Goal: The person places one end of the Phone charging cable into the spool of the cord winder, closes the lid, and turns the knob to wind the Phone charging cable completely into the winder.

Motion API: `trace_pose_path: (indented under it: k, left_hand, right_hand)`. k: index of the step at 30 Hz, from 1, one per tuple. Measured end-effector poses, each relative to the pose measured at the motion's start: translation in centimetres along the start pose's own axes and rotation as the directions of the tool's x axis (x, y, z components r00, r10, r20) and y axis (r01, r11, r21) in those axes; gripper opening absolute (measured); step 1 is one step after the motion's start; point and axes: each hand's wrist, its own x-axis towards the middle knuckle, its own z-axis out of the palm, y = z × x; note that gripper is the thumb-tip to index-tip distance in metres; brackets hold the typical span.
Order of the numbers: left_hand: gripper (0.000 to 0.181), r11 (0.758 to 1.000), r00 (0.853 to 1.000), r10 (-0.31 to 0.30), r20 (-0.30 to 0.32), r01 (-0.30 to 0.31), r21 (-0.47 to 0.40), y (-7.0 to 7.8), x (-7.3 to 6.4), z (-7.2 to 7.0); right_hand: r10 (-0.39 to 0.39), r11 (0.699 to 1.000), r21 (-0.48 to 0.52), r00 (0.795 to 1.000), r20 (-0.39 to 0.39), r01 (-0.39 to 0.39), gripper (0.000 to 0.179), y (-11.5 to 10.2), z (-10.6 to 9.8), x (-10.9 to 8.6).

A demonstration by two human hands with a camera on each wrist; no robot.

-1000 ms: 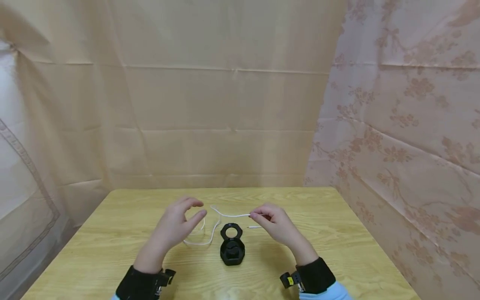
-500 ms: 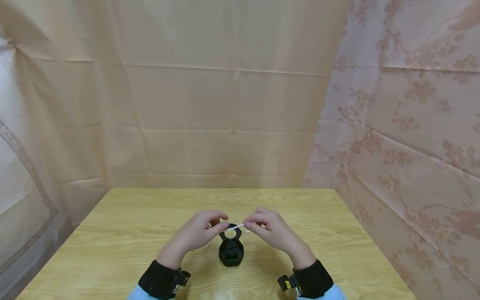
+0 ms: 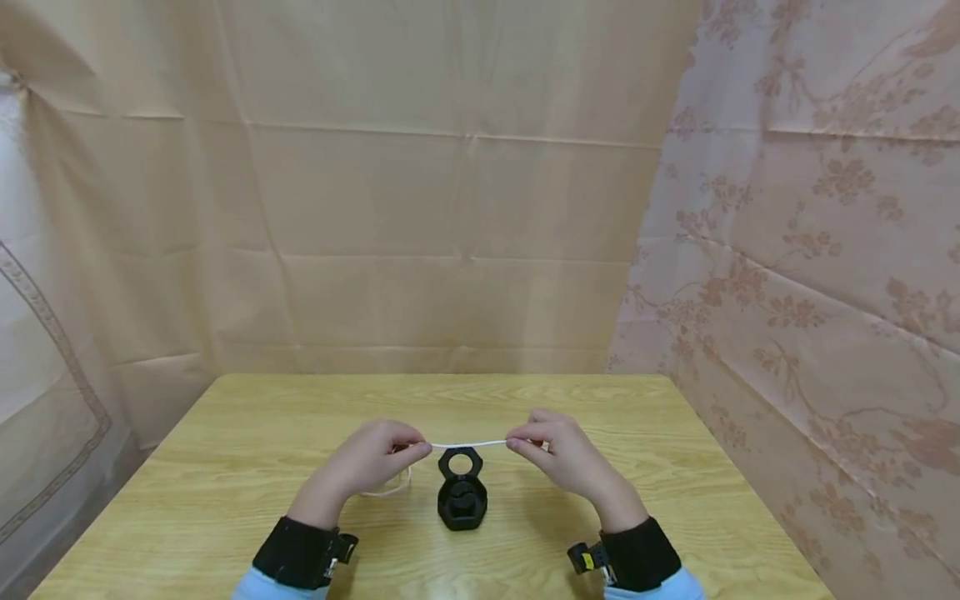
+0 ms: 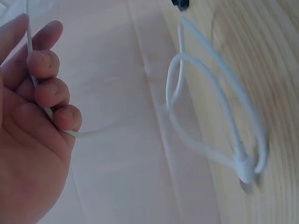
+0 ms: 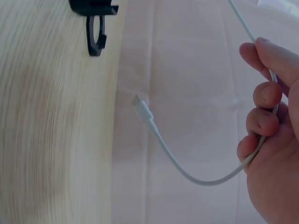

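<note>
A white charging cable [image 3: 468,444] is stretched nearly straight between my two hands, above the table. My left hand [image 3: 377,457] pinches it between thumb and forefinger, and the other fingers curl round it in the left wrist view. From that hand the rest of the cable [image 4: 224,98] hangs in loops, with a plug end [image 4: 243,165] low near the wood. My right hand [image 3: 558,450] grips the cable the same way. Below its palm a short tail curves out to a connector [image 5: 143,111] with a metal tip, seen in the right wrist view.
A black hexagonal case [image 3: 462,502] with its ring-shaped lid [image 3: 445,463] raised stands on the table between the hands. The wooden table [image 3: 615,433] ends at a beige cloth [image 3: 420,250] behind, and a floral cloth [image 3: 810,333] hangs at the right.
My left hand reached right to the cable and took hold of it, then drew back left. My right hand shifted slightly right. The cable between them went from slack to straight.
</note>
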Motion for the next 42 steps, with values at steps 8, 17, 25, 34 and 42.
trace_pose_path:
  k: [8, 17, 25, 34, 42]
  left_hand:
    - [0.020, 0.998, 0.996, 0.009, -0.091, -0.004, 0.062, -1.6, -1.2, -1.8]
    - [0.015, 0.993, 0.984, 0.050, -0.174, -0.030, 0.118, -1.1, -1.4, -2.3]
    - [0.007, 0.983, 0.962, 0.116, -0.247, -0.074, 0.171, -0.4, -1.3, -2.0]
    - [0.004, 0.981, 0.952, 0.165, -0.258, -0.131, 0.145, 0.1, -1.1, -1.5]
    - [0.007, 0.990, 0.965, 0.132, -0.226, -0.116, 0.081, 0.4, -1.2, -1.5]
  right_hand:
    - [0.039, 0.996, -0.078, 0.999, -0.029, -0.041, 0.011, 1.5, -1.4, -0.8]
    - [0.074, 0.991, -0.102, 0.995, -0.068, -0.081, 0.011, 2.5, -1.9, -1.3]
    - [0.052, 0.989, -0.131, 0.994, -0.096, -0.064, 0.006, 2.7, -1.9, -1.3]
    - [0.082, 0.987, -0.138, 0.996, -0.031, -0.086, 0.025, 2.4, -1.6, -1.2]
    - [0.052, 0.985, -0.168, 0.998, 0.042, -0.044, 0.015, 2.6, -1.8, -1.3]
